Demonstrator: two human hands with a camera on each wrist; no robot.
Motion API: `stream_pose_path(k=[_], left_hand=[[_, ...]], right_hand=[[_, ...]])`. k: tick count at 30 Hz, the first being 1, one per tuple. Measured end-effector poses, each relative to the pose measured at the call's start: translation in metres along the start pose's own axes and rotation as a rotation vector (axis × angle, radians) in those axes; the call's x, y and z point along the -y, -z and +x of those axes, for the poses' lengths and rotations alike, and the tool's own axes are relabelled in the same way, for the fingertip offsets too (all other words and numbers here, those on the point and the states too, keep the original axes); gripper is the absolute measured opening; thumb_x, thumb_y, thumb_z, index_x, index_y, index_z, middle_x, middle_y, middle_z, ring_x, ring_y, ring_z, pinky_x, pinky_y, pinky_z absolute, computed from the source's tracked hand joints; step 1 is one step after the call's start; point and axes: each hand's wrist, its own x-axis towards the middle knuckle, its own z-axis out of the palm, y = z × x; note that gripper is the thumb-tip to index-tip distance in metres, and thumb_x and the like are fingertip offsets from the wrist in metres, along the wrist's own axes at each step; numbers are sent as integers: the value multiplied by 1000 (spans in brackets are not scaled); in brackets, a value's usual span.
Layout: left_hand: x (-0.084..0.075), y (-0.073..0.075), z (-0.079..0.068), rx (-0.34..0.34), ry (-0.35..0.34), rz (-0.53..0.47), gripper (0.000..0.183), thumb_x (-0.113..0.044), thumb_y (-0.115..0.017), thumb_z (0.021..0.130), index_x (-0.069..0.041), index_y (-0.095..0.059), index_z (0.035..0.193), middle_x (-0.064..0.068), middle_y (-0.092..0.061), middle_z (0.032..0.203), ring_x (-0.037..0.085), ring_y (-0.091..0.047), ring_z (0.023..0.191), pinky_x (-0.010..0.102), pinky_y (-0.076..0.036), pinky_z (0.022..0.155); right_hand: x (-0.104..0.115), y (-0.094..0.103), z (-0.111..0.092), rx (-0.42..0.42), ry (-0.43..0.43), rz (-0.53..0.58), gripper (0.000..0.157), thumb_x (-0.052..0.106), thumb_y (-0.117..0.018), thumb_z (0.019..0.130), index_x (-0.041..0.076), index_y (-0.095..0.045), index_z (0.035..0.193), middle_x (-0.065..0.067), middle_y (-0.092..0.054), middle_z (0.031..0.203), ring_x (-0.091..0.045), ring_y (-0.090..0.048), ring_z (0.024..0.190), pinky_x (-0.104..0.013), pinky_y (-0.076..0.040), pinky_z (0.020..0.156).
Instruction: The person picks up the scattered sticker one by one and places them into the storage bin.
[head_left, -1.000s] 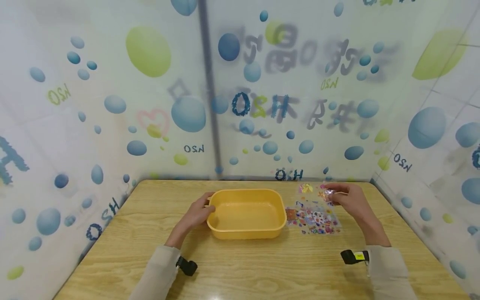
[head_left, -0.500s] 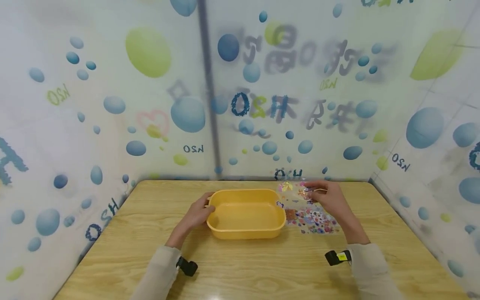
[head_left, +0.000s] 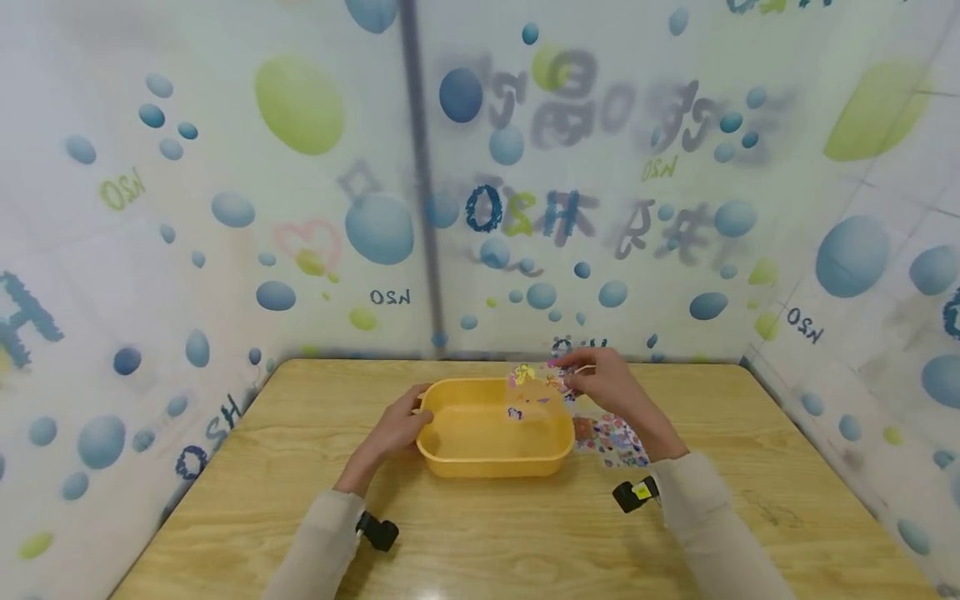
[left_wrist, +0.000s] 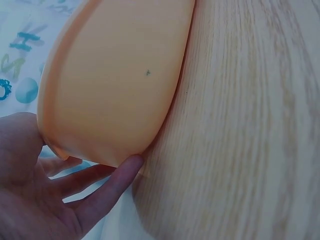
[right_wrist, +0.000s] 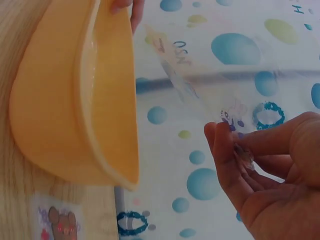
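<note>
A yellow plastic basin (head_left: 495,468) rests on the wooden table. My left hand (head_left: 397,423) grips its left end, thumb over the rim; in the left wrist view, the fingers (left_wrist: 107,192) reach along the outer wall. Between thumb and fingertips, my right hand (head_left: 611,390) pinches a clear sticker sheet (head_left: 527,385) with small cartoon prints. That sheet hangs over the basin's back right part. The right wrist view shows its see-through film (right_wrist: 232,115) at the fingertips, above the rim.
More clear sheets with colourful cartoon stickers (head_left: 618,437) lie on the table (head_left: 480,542) just right of the basin, partly behind the right forearm. A patterned curtain (head_left: 645,292) stands along the table's back edge.
The right hand has carried the sticker sheet leftward from above the other sheets to over the basin. The left hand and the basin have stayed put.
</note>
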Motion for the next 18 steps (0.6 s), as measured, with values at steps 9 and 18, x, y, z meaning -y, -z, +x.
stream_pose_path(k=[9,18], left_hand=[[-1,-1,1,7,11,-8,56,-13,-51,100,-12,-43,155,28,-58,141,29,-70,101,34,-61,58],[2,0,2,0,-10,11,55,-13,-52,100,-11,-43,154,27,-60,138,30,-68,105,34,-62,65]], right_hand=[[16,-20,17,104,20,-31,29,1,-60,97,2,-73,124,-19,-70,116,-16,-71,80,-37,-64,76],[33,-37,32,180,-3,-71,27,-3,-65,92,0,-75,116,-16,-71,111,-15,-67,74,-34,-62,71]])
